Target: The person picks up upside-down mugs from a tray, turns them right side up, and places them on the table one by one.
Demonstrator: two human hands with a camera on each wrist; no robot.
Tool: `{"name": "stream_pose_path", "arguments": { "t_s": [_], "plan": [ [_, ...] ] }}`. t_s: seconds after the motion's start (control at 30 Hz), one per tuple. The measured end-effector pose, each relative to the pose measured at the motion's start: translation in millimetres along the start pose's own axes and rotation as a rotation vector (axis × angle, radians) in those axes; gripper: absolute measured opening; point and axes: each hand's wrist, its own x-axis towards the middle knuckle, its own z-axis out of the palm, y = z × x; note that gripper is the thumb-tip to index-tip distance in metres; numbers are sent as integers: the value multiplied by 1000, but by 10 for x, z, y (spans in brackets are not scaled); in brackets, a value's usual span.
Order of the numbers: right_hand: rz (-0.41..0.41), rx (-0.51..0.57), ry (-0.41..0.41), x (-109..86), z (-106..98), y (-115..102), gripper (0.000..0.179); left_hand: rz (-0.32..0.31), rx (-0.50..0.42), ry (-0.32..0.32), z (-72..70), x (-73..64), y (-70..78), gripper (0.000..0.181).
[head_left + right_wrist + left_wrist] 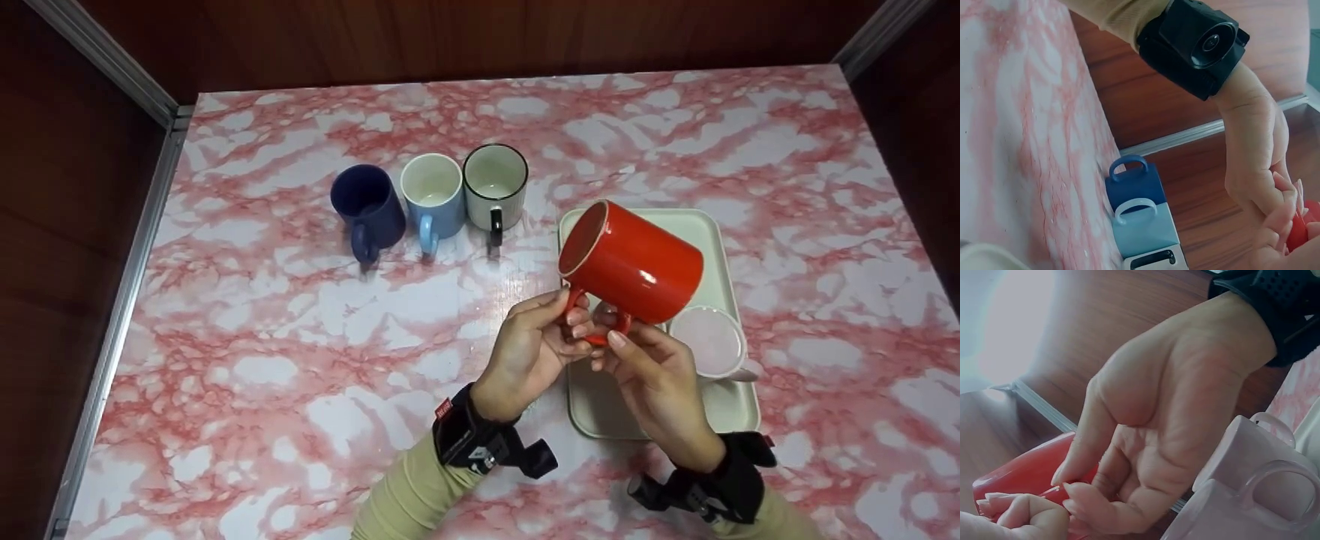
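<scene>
A red mug [637, 262] is held tilted over the tray, its base toward the upper left and its handle downward. My left hand [529, 349] pinches one end of that handle, and my right hand [660, 375] grips the other end with thumb and fingers. The fingertips of both hands come close together there. Below the mug lies a pale green rectangular tray [720, 240]. On its right side stands a pale pink mug [707, 341]; the left wrist view shows a second pale mug [1207, 517] beside it, hidden in the head view.
Left of the tray, a navy mug [386, 217], a light blue mug [444, 217] and a white mug [510, 214] with black rim and handle stand in a row, handles toward me. The table [262, 360] has a red-and-white marbled top, with dark wood panels [480, 37] around it.
</scene>
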Motion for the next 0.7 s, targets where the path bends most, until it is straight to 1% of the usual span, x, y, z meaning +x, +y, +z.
{"name": "stream_pose_path", "arguments": {
  "t_s": [0.1,0.23,0.3,0.4,0.47,0.57,0.7],
  "plan": [
    [-10,35,7,-4,-12,14,23,10,-5,-5,-12,-1,-28,29],
    [3,86,-33,3,-25,17,25,22,9,-11,-38,-9,-56,28],
    [8,102,-64,7,-29,17,27,36,36,-13,-61,-11,-68,28],
    [7,89,-101,15,-47,25,28,59,62,-8,-102,-4,-85,28],
    [3,63,-112,16,-75,45,25,70,75,0,-129,3,-95,29],
    [-14,19,-108,17,-201,122,17,80,86,12,-164,13,-107,30],
    [-38,-47,-104,30,-577,323,19,89,84,36,-192,19,-117,30]
  ]
}}
